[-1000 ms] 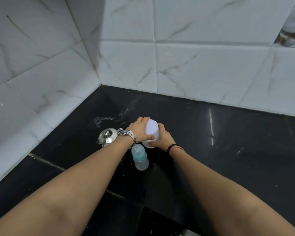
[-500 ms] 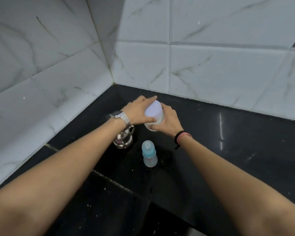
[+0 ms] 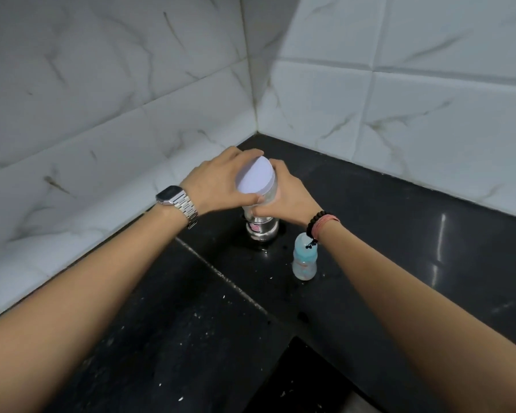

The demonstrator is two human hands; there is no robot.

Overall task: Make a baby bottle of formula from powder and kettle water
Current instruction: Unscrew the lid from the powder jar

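Both hands hold a clear powder jar with a white lid (image 3: 255,177) up off the black counter (image 3: 399,239). My left hand (image 3: 218,181) curls round the lid from the left, thumb on its rim. My right hand (image 3: 286,193) grips the jar's body from the right. Under the jar stands a small steel kettle (image 3: 262,230), mostly hidden by the jar and hands. A baby bottle with a blue collar and clear cap (image 3: 304,259) stands upright just right of the kettle, below my right wrist.
White marble-look tiled walls (image 3: 370,93) meet in a corner behind the jar. The counter steps down along a seam (image 3: 221,272) toward me, with pale specks on the nearer slab. A dark recess (image 3: 304,380) opens at the bottom middle.
The jar has risen in both hands and now hangs over the kettle. The view has swung left, so kettle and bottle sit further right in frame. Both grips look unchanged.
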